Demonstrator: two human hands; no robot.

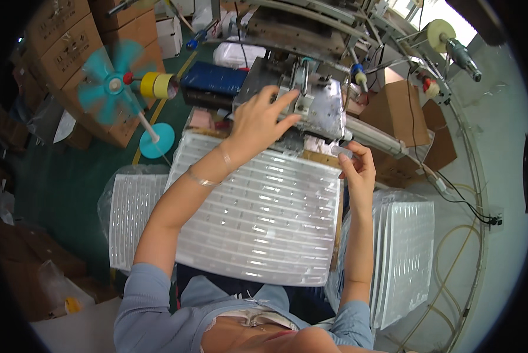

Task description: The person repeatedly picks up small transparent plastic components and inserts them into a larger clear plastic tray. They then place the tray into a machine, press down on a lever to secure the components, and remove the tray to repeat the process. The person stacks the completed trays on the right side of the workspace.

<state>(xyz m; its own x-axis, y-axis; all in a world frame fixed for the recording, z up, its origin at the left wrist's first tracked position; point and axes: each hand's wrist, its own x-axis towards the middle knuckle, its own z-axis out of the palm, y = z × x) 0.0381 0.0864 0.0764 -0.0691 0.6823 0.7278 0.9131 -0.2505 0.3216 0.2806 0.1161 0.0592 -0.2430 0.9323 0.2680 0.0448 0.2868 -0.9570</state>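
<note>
Over the metal machine bed [328, 112], my left hand [257, 120] reaches in with its fingers apart, beside a small metal clamp fixture [302, 106]. Whether the fingertips touch the fixture I cannot tell. At the front right corner of the machine, my right hand [361, 167] pinches a small clear plastic tube [341, 152] between thumb and fingers. Below both hands lies a large white ribbed tray [258, 217], its rows holding clear, shiny pieces.
Stacked white trays [408, 259] stand at the right, another tray [137, 217] at the left. A turquoise fan [115, 87], a yellow roll [156, 85] and a blue box [215, 79] are further left. Cardboard boxes [70, 50] flank the machine; an air hose [446, 294] hangs right.
</note>
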